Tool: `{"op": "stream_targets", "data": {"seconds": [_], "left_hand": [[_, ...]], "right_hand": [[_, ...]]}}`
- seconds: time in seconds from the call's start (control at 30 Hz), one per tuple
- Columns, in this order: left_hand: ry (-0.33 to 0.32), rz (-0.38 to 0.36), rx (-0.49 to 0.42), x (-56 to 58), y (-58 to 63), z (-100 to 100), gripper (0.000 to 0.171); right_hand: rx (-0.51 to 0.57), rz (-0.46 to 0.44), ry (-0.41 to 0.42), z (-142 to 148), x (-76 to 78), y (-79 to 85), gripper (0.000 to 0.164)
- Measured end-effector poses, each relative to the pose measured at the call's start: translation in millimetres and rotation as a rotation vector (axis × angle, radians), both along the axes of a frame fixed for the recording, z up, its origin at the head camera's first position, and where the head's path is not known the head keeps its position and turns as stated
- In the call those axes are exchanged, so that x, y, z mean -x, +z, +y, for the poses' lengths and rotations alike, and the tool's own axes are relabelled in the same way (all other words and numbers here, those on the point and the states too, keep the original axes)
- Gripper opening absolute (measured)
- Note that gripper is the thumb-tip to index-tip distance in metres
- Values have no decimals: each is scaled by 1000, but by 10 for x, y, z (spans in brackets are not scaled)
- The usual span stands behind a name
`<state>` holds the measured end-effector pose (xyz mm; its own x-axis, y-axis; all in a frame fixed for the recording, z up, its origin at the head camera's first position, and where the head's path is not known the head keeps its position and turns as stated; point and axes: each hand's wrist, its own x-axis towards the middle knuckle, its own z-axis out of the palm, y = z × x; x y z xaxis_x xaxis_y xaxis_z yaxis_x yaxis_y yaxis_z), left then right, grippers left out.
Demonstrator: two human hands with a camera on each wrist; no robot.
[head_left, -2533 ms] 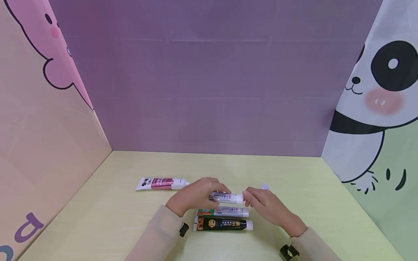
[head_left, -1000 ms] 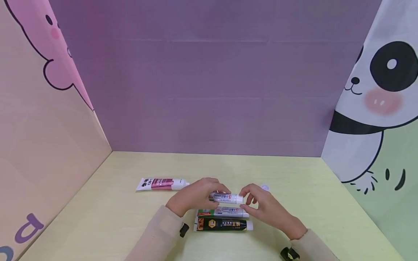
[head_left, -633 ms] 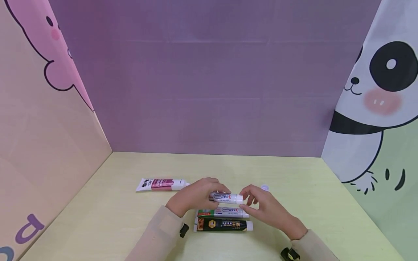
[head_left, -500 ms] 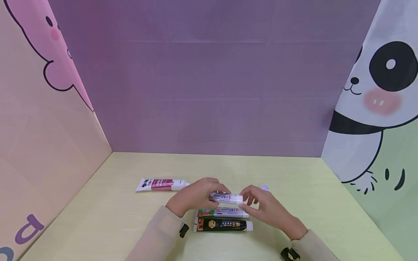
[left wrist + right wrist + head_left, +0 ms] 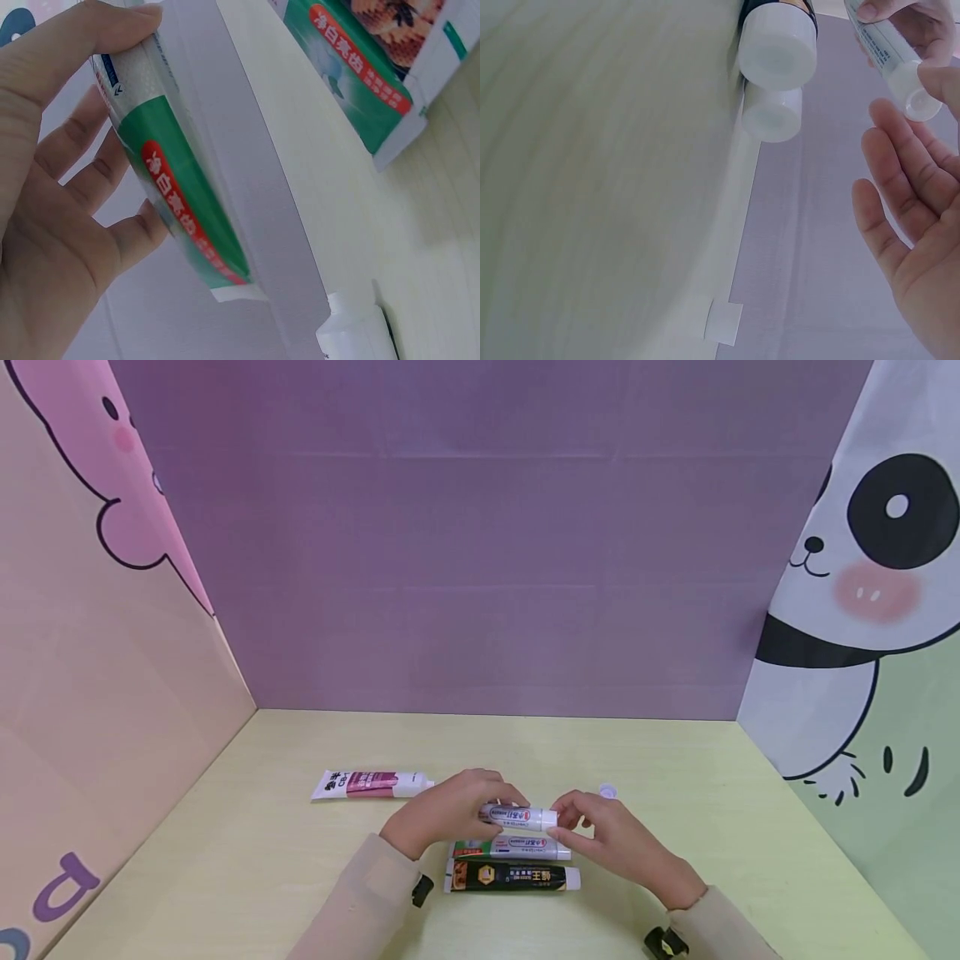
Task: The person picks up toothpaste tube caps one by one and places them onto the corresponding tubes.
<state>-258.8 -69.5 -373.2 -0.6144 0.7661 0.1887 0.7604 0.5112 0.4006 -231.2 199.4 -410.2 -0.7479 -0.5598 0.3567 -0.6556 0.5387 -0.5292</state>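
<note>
My left hand [image 5: 453, 810] grips a white toothpaste tube [image 5: 517, 817] between thumb and fingers, its cap end pointing right. Its green tail end with a red label shows in the left wrist view. My right hand [image 5: 618, 839] is at the tube's white cap [image 5: 913, 94], thumb on one side and index fingertip on the other; the remaining fingers lie apart from it. Just nearer on the table lie a second white-and-green toothpaste tube [image 5: 517, 848] and a black toothpaste tube [image 5: 513, 876], side by side, both with white caps.
A white-and-pink toothpaste tube [image 5: 371, 784] lies at the left behind my left hand, its bare nozzle partly covered by that hand. A loose white cap [image 5: 608, 791] sits on the pale table [image 5: 262, 860] behind my right hand. A purple panel [image 5: 480, 568] stands at the back.
My right fingers, bunched at the cap end 2.5 s ago, have spread around the cap, and the index finger has since lowered slightly. The left hand and the tube have stayed in place.
</note>
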Motion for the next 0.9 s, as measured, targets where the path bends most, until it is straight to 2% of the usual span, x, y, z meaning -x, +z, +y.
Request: {"op": "stream_targets", "data": {"seconds": [0.27, 0.57, 0.73, 0.9], "left_hand": [[-9, 7, -18, 3, 0, -4, 38], [-14, 13, -29, 7, 5, 8, 39], [-31, 20, -42, 3, 3, 22, 39], [-20, 6, -36, 3, 4, 22, 40]], "right_hand": [[75, 56, 28, -3, 25, -21, 15], [116, 49, 47, -59, 41, -47, 30], [121, 58, 47, -87, 44, -51, 28], [135, 73, 51, -89, 44, -49, 25]]}}
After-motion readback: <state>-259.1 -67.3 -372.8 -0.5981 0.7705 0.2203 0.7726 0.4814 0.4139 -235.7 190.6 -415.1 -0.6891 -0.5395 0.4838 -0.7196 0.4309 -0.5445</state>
